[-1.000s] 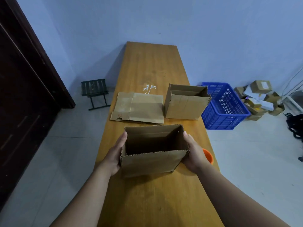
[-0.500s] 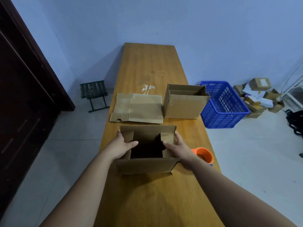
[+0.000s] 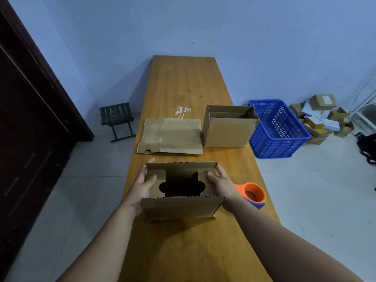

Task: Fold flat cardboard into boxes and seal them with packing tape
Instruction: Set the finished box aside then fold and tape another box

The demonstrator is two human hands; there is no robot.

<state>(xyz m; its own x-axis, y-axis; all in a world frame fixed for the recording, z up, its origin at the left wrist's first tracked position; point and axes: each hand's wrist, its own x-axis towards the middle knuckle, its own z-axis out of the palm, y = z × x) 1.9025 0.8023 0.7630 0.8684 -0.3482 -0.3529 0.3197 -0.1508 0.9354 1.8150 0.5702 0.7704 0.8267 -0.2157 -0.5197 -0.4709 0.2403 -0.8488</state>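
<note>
Box (image 3: 181, 206) stands on table (image 3: 183, 88), between the hands. Left hand (image 3: 145, 183), right hand (image 3: 220, 181): fingers flat, pressing short flaps inward. Cardboard likely light, stiff, easily creased; hold by the walls near corners. Tape roll (image 3: 254, 193) just beside.

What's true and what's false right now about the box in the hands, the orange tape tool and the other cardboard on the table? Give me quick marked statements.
1. The left hand and right hand press the near box's end flaps inward. True.
2. The near box's long flaps are folded shut. False: they stand upright, with a dark gap between the end flaps.
3. The orange tape tool sits on the table, right of the near box. True.
4. The flat cardboard lies in the blue crate. False: it lies on the table, left of the open box; the crate stands on the floor.
</note>
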